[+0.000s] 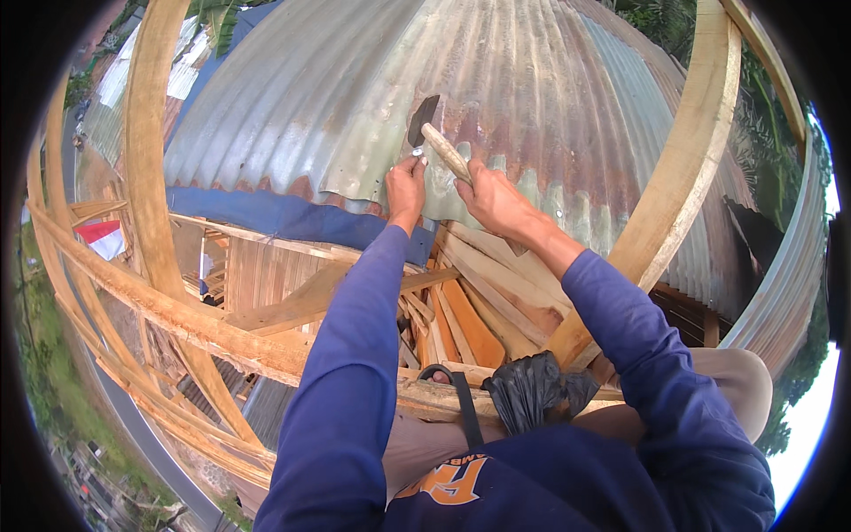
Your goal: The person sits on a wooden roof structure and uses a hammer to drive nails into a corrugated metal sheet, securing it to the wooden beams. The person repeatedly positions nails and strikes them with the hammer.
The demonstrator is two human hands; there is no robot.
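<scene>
My right hand (pixel 498 202) is wrapped round the pale wooden handle of a hammer (pixel 448 154). Its dark metal head stands over the rusty corrugated metal roofing (pixel 355 133), just above my left fingertips. Raised in front of me, my left hand (pixel 406 188) pinches a small, light-topped nail (pixel 418 152) between thumb and fingers. A small gap shows between the hammer head and the nail. Whether the nail touches the sheet I cannot tell.
Wooden beams (pixel 151 133) rise on the left and a thick post (pixel 678 168) leans on the right. A long rail (pixel 204 324) crosses at left. A black plastic bag (pixel 525 390) lies by my lap. Loose planks (pixel 496 275) lie below, with ground and a road far down at left.
</scene>
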